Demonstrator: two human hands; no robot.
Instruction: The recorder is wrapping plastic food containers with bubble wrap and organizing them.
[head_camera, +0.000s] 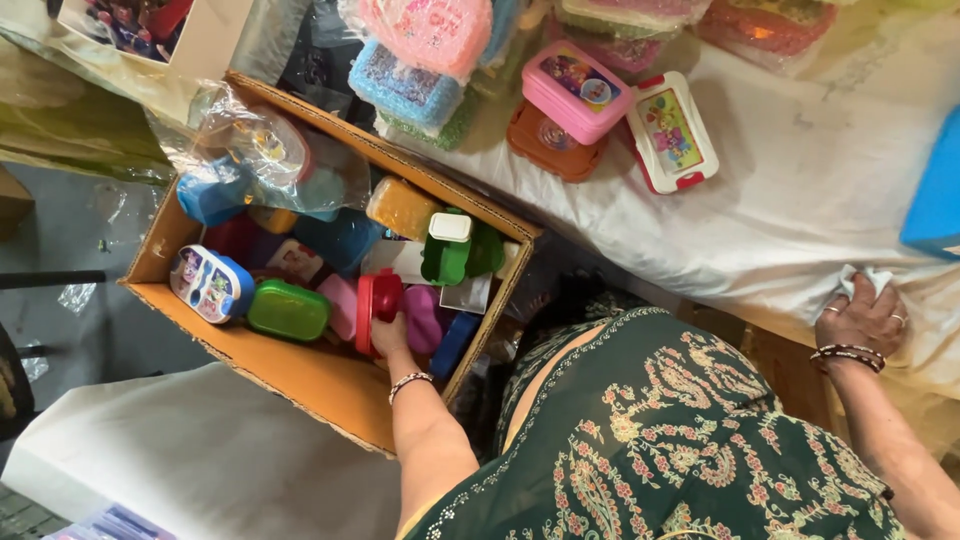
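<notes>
One hand (391, 336) on red box (378, 310)

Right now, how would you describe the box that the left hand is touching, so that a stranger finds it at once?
Start at the open cardboard carton on the floor, full of plastic lunch boxes. Go to its near right part, where the left hand reaches in. The fingers rest on a red box standing on its edge, between a lying green box and a purple one; it is the only plain red one.
</notes>
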